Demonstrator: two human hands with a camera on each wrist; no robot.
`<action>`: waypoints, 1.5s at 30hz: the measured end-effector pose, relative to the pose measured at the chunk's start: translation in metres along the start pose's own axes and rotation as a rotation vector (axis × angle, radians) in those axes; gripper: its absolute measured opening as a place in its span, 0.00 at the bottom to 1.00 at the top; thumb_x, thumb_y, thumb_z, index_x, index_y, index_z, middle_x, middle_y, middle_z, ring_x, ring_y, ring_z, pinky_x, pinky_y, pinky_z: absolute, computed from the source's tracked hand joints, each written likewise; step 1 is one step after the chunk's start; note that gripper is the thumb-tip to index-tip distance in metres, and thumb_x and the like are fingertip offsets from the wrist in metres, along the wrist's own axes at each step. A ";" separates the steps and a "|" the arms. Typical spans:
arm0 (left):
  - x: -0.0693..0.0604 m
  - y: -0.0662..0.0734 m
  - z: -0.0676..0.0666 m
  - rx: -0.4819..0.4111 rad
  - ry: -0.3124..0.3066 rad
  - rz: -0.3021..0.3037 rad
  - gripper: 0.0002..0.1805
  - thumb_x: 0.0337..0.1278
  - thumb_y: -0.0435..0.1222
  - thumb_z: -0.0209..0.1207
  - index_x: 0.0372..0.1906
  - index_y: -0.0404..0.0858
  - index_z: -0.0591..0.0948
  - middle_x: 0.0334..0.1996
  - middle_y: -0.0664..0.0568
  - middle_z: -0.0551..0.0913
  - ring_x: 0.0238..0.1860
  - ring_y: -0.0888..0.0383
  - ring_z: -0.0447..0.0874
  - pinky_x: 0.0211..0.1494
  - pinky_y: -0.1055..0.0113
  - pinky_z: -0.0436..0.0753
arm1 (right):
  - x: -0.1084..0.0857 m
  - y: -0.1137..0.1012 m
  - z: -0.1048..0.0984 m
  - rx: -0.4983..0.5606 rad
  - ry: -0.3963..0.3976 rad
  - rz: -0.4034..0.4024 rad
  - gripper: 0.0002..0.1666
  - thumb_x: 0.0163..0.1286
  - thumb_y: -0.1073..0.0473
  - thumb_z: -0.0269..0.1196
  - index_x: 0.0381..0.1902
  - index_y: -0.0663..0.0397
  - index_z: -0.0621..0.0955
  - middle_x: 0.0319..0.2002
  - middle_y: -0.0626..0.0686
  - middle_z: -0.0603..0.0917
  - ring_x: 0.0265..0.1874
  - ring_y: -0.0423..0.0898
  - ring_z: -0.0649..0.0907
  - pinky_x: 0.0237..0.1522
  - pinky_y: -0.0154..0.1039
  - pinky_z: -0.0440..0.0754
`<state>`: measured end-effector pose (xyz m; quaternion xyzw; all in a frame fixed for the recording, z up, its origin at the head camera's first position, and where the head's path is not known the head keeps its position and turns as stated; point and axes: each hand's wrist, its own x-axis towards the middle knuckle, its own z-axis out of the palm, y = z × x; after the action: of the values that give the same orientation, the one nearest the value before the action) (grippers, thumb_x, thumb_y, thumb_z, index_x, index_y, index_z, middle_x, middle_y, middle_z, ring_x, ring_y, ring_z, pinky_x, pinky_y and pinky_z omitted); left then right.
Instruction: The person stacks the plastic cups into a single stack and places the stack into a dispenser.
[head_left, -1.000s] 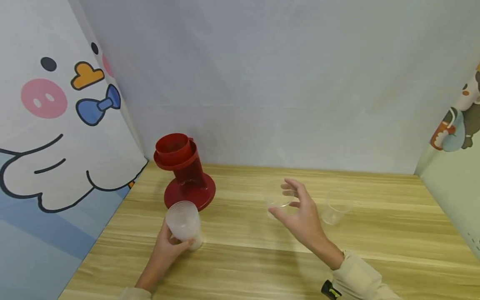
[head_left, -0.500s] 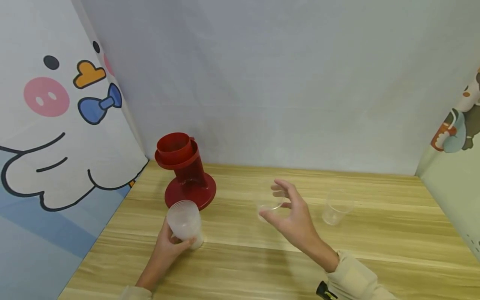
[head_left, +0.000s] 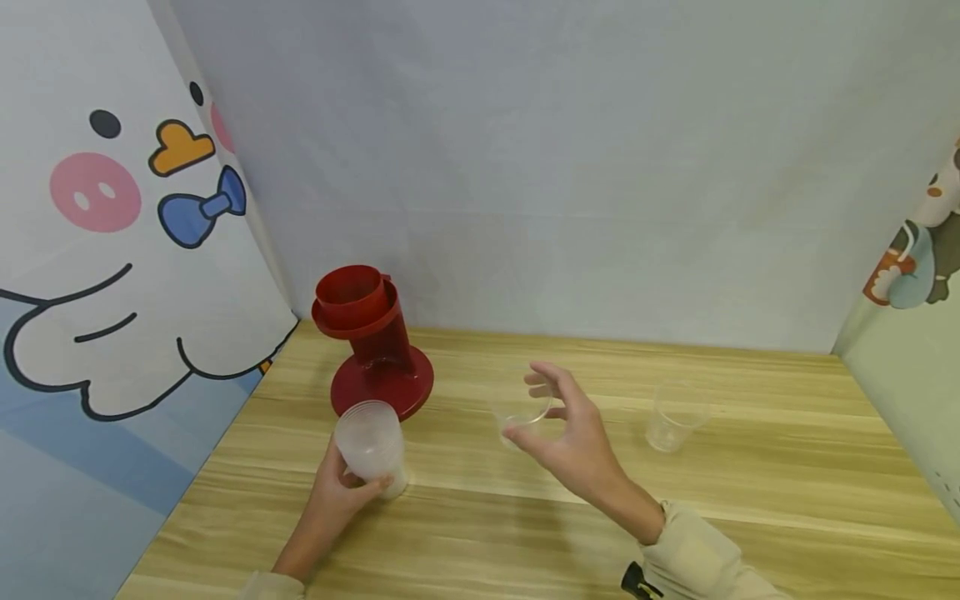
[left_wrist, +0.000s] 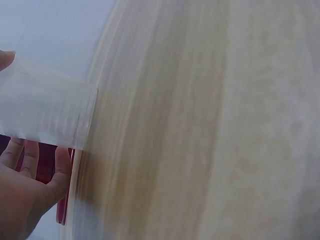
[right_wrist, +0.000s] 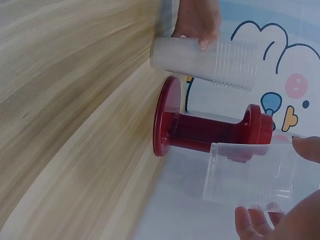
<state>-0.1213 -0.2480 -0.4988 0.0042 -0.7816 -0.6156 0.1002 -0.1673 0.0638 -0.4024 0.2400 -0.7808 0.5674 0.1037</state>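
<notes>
My left hand grips the lower part of a stack of clear plastic cups, which stands upright on the table at the left. My right hand holds a single clear plastic cup between thumb and fingers, raised above the table. This cup is faint in the head view but plain in the right wrist view. Behind the stack rises a red stand with a round base and a ring-shaped top. In the left wrist view, fingers lie along the stack's side.
Another clear cup stands alone on the wooden table, right of my right hand. A pale cloth wall runs along the table's back edge. Printed cartoon panels border the left and right sides.
My right hand has moved left with its cup, toward the stand and stack. My left hand stays on the stack. The view has shifted slightly.
</notes>
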 end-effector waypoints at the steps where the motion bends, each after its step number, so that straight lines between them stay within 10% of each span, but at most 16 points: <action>1: 0.000 0.000 0.000 -0.001 -0.001 0.001 0.49 0.41 0.25 0.70 0.69 0.45 0.58 0.55 0.53 0.70 0.54 0.63 0.72 0.50 0.68 0.75 | 0.001 0.000 0.001 0.001 -0.002 -0.003 0.45 0.49 0.61 0.75 0.64 0.48 0.67 0.55 0.48 0.75 0.52 0.48 0.76 0.45 0.47 0.77; 45: 0.000 -0.006 0.001 -0.005 0.010 0.034 0.48 0.40 0.22 0.69 0.69 0.41 0.58 0.53 0.56 0.72 0.51 0.64 0.73 0.47 0.69 0.76 | 0.046 -0.028 0.058 0.097 -0.105 -0.140 0.43 0.48 0.61 0.75 0.62 0.54 0.69 0.50 0.55 0.78 0.47 0.48 0.77 0.41 0.47 0.80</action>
<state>-0.1225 -0.2487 -0.5044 -0.0065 -0.7794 -0.6159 0.1146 -0.1869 -0.0088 -0.3777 0.3280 -0.7381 0.5826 0.0901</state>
